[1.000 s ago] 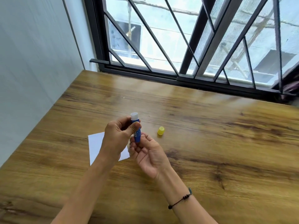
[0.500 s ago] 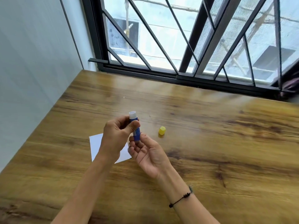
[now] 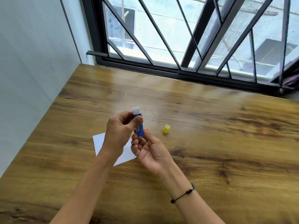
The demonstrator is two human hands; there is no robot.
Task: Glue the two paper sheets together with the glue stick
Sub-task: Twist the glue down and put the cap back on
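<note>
A blue glue stick (image 3: 139,126) with a white open top stands upright between my two hands, above the table. My left hand (image 3: 119,133) grips its upper body with thumb and fingers. My right hand (image 3: 149,150), palm up, pinches the stick's bottom end with its fingertips. The yellow cap (image 3: 166,128) lies on the wooden table (image 3: 226,143), just right of my hands. White paper (image 3: 100,141) lies flat on the table under my left wrist, mostly hidden by my arm; I cannot tell whether it is one sheet or two.
A grey wall (image 3: 32,78) borders the table on the left. A black-framed barred window (image 3: 186,46) runs along the far edge. A black bracelet (image 3: 182,195) sits on my right wrist.
Both hands stay on the glue stick in nearly the same place; it sits a little higher in view. Cap and paper have not moved.
</note>
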